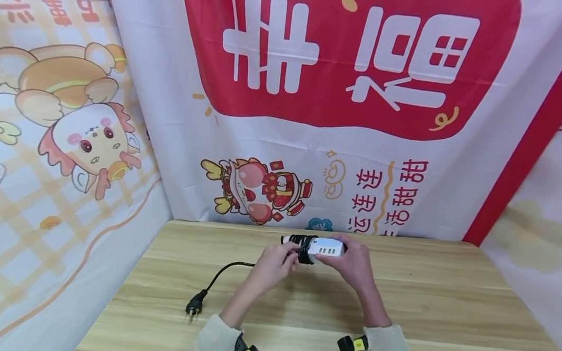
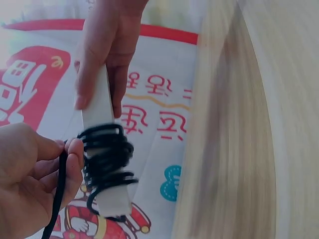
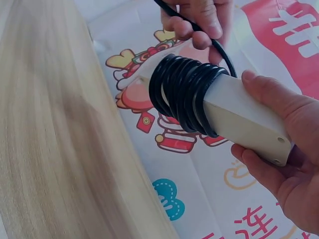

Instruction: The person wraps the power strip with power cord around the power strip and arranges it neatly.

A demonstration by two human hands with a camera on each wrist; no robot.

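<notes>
My right hand [image 1: 354, 261] grips one end of a white power strip [image 1: 327, 248] with several USB ports on its upper side. A black cable [image 3: 182, 94] is wound in several turns round the strip's other end. Beside those turns my left hand [image 1: 272, 262] pinches the cable between thumb and fingers, seen closely in the left wrist view. From the left hand the cable's loose length trails left to a black plug [image 1: 196, 303] with metal pins over the table. In the right wrist view the strip's plain underside shows, with small screw holes near the gripped end.
The light wooden table [image 1: 427, 300] ends at the back against a white and red printed cloth [image 1: 165, 111]. Another printed cloth [image 1: 21, 225] hangs along the left side. Black bands with yellow labels sit on both wrists.
</notes>
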